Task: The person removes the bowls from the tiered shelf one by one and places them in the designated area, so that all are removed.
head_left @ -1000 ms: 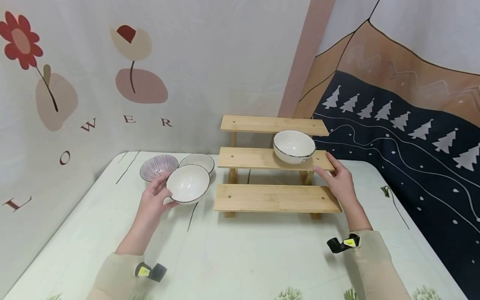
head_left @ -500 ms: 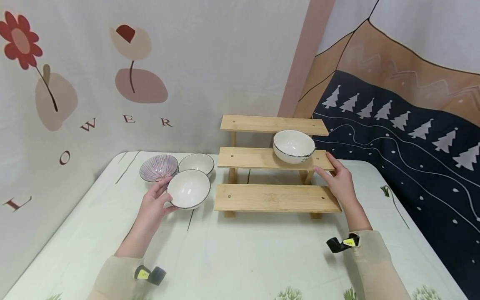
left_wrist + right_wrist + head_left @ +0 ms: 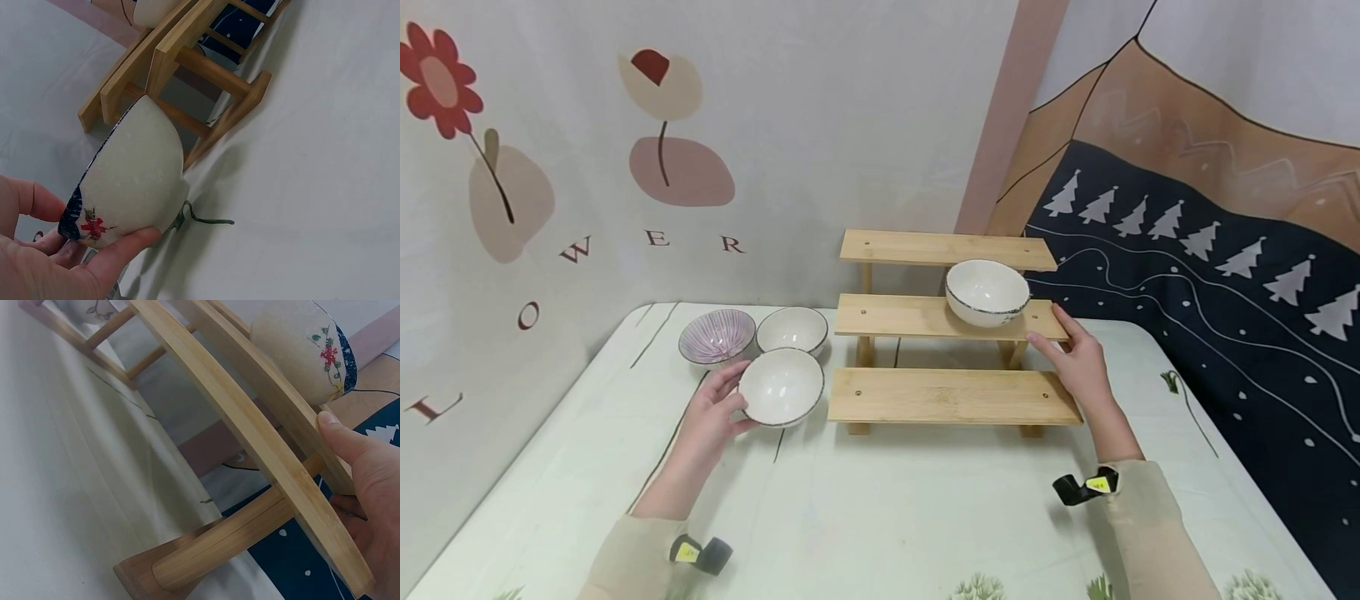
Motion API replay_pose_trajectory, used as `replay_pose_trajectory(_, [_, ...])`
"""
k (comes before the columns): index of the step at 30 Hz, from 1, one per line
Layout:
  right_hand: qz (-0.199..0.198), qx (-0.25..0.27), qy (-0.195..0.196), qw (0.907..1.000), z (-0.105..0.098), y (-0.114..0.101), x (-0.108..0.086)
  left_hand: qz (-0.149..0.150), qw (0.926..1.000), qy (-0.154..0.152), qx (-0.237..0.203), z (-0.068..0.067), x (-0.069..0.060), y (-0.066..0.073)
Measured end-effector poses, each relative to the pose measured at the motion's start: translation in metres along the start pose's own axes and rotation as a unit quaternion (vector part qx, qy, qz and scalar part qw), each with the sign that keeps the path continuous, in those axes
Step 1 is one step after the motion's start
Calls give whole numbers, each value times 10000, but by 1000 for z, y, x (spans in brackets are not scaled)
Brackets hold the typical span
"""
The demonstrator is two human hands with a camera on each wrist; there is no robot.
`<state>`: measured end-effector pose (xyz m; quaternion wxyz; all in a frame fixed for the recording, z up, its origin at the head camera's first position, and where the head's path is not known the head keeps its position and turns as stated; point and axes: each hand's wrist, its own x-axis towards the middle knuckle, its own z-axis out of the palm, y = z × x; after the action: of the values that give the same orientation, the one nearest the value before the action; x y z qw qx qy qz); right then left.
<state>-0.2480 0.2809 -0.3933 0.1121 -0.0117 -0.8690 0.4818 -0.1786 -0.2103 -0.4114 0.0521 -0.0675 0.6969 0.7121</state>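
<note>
In the head view my left hand (image 3: pixel 709 414) holds a white bowl (image 3: pixel 781 387) with a thin dark rim by its left side. The left wrist view shows the thumb against the outside of that bowl (image 3: pixel 134 169), near a painted red flower, the fingers at the rim. It is held off the table, its shadow below. My right hand (image 3: pixel 1081 364) grips the right end of the middle step of a three-tier wooden rack (image 3: pixel 891 316), thumb in front. Close to that thumb a second white bowl (image 3: pixel 988 292) with a dark rim stands on the middle step.
Behind the held bowl, a purple-striped bowl (image 3: pixel 717 337) and another white bowl (image 3: pixel 793 327) stand side by side on the pale tablecloth (image 3: pixel 880 517). Printed fabric (image 3: pixel 820 150) hangs at the back, and dark tree-patterned cloth (image 3: pixel 1225 333) falls along the right side.
My left hand has drawn the held bowl a little toward me, away from the two bowls behind, with a slight drift right at the end. The right hand and rack stay put.
</note>
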Motion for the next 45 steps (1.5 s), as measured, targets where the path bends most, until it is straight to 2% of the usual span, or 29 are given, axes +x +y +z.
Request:
replay_pose_trajectory(10, [-12, 8, -5, 10000, 1, 0, 0, -38, 9998, -105, -146, 0, 1, -5])
replay_pose_trajectory(22, [-28, 16, -19, 10000, 1, -2, -1, -146, 9997, -172, -100, -1, 1, -9])
replay_pose_trajectory(45, [-13, 36, 0, 10000, 0, -1, 0, -170, 9988, -427, -179, -5, 1, -12])
